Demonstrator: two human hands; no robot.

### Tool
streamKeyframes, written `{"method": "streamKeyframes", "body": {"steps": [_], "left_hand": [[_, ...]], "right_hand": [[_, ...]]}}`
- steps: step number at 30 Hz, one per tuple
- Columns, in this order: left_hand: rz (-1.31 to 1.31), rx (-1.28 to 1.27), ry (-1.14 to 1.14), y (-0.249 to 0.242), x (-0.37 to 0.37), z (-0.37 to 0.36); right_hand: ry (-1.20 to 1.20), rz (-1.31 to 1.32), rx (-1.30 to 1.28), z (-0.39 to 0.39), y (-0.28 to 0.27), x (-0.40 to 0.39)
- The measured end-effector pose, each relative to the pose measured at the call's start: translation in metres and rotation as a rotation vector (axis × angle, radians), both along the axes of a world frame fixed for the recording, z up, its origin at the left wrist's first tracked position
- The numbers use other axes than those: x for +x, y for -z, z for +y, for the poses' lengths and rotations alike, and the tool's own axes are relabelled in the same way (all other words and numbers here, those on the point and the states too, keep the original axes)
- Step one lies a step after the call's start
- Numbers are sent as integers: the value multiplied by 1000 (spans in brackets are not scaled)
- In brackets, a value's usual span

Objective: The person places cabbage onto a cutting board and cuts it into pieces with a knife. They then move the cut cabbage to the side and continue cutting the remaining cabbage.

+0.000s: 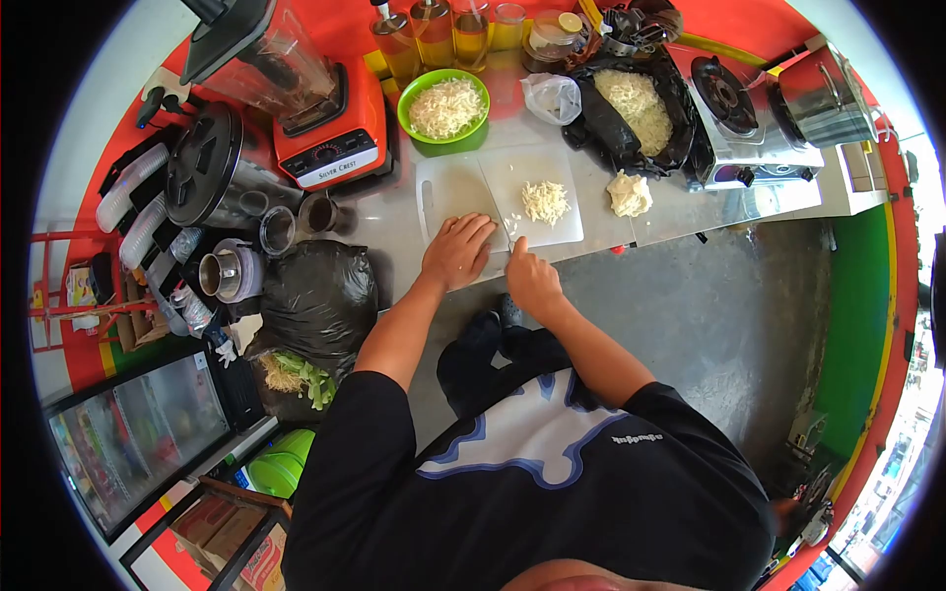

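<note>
A white cutting board lies on the metal counter near its front edge. My left hand rests on the board's lower left part, its fingers laid out side by side; anything beneath them is hidden. My right hand is closed around the handle of a knife, whose thin blade slants up and left across the board. A small heap of pale shredded vegetable sits on the right part of the board, with a few loose bits near the blade. Right of the board is a pale, crumpled lump.
Behind the board stands a green bowl of pale shreds. A black bag holds more shreds, beside a gas stove. A red blender and a full black plastic bag are on the left. Oil bottles line the wall.
</note>
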State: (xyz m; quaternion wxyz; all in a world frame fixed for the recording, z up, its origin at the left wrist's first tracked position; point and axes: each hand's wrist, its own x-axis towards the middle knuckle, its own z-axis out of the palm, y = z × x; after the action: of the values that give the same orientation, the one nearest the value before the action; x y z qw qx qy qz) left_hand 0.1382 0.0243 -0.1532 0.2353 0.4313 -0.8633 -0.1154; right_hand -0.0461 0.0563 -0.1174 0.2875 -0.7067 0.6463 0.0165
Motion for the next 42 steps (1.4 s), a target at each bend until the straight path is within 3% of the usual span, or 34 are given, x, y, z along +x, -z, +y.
{"method": "streamKeyframes", "body": {"steps": [13, 42], "left_hand": [[-14, 5, -4, -2, 0, 0], [31, -5, -15, 0, 1, -2]], "right_hand": [[-70, 106, 1, -2, 0, 7], [-59, -5, -5, -25, -6, 11]]}}
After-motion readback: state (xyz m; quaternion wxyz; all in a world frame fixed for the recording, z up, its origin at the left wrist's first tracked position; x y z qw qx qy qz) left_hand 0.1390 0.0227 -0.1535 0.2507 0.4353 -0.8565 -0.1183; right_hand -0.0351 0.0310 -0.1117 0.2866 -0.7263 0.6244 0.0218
